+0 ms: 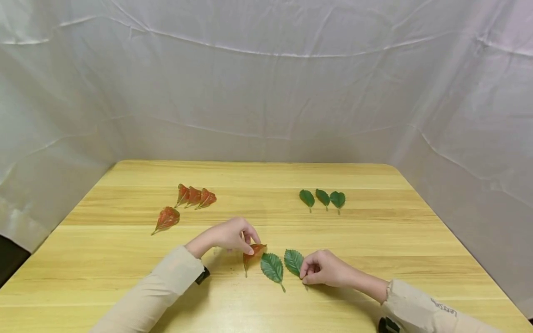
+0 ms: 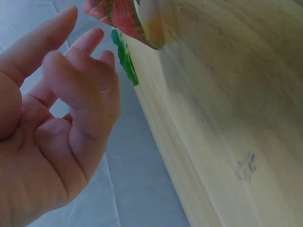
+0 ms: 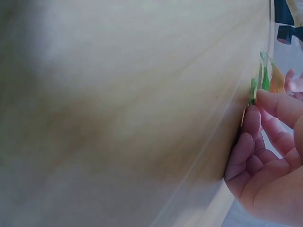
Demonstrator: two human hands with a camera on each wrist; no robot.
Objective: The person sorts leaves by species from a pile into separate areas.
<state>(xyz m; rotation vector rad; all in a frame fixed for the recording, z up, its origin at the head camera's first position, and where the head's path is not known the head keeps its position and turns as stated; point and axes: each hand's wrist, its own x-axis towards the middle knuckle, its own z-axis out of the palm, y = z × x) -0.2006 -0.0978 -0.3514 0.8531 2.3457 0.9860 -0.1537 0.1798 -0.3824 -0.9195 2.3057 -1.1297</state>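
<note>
My left hand (image 1: 234,236) is at a red leaf (image 1: 255,252) near the middle of the table. In the left wrist view its thumb and fingers stand apart, close to the red leaf (image 2: 128,19); contact is hard to judge. My right hand (image 1: 329,268) pinches a green leaf (image 1: 294,261) near its stem end, between thumb and bent fingers. Close up, the right thumb and forefinger (image 3: 259,101) meet at the base of that leaf (image 3: 253,87). Between the hands lies another green leaf (image 1: 272,267), its stem toward the near edge.
Three red leaves (image 1: 193,196) lie overlapping at the back left, and a single red leaf (image 1: 167,218) lies nearer. Three small green leaves (image 1: 322,198) form a row at the back right. Pale cloth (image 1: 266,101) hangs behind and beside the wooden table (image 1: 250,173).
</note>
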